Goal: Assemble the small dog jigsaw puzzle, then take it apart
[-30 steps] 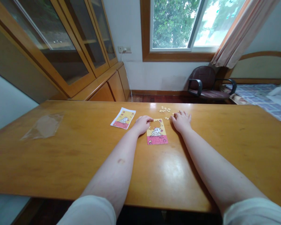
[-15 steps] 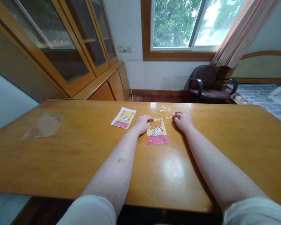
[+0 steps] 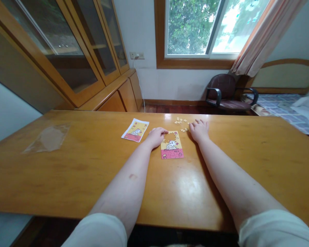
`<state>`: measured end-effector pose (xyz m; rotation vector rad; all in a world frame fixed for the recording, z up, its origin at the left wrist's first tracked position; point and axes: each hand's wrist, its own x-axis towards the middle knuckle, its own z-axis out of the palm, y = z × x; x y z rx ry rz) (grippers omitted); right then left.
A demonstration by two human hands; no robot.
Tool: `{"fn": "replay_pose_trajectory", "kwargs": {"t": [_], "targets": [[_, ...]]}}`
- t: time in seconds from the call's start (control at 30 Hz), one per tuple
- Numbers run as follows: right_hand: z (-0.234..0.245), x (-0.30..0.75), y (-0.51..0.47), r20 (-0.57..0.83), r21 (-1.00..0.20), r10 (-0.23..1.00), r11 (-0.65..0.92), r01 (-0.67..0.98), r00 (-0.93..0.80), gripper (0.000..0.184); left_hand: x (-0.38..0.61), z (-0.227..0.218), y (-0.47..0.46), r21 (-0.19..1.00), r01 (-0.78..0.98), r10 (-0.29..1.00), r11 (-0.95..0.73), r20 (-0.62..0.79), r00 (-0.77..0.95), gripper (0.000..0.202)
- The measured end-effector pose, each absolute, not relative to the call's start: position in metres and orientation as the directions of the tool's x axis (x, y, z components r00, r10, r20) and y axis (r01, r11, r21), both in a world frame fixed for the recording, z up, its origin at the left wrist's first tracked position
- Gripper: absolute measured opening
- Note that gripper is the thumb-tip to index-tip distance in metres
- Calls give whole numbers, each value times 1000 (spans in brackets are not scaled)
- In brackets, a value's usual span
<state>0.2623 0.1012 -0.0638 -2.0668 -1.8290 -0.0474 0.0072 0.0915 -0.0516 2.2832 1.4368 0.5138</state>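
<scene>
Jigsaw puzzle (image 3: 172, 153): on the bench (image 3: 67, 178) between both hands, gapped in its upper part.
Left hand (image 3: 156, 137): at the puzzle's upper-left edge; finger grip indiscernible.
Right hand (image 3: 199, 131): beside loose pieces (image 3: 181, 120); finger hold indiscernible.

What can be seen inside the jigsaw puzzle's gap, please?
Through the gap in the jigsaw puzzle, the wooden tabletop shows. The left hand covers part of the upper-left corner, so what lies beneath cannot be seen.
</scene>
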Motion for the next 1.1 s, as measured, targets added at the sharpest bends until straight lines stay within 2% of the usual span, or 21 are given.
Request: {"fn": "replay_pose_trajectory", "kwargs": {"t": [0.1,0.27,0.4,0.5,0.6,0.73,1.0,1.1], "targets": [[-66,272,106,273,-358,936,-115,927,222,47,7,-50,91,515,763,911,-389,92,403,35],[-70,292,111,309,-667,894,-39,744,324,50,8,-50,91,520,768,916,-375,84,391,34],[-70,298,110,269,-744,896,-39,667,352,47,8,-50,90,516,766,913,-384,86,400,35],[-68,294,108,246,-706,928,-27,708,280,43,8,-49,90,513,769,914,-381,83,397,34],[-65,288,105,259,-597,946,-3,802,196,39,8,-49,90,514,768,913,-383,85,398,34],[-60,285,104,256,-463,943,-74,883,213,38,8,-51,91,516,760,908,-396,98,406,34],[-61,279,104,258,-357,955,-43,933,143,39,8,-49,90,517,762,910,-391,94,403,35],[-61,276,102,216,-320,976,50,946,22,37,8,-48,89,518,764,912,-385,87,400,35]]}}
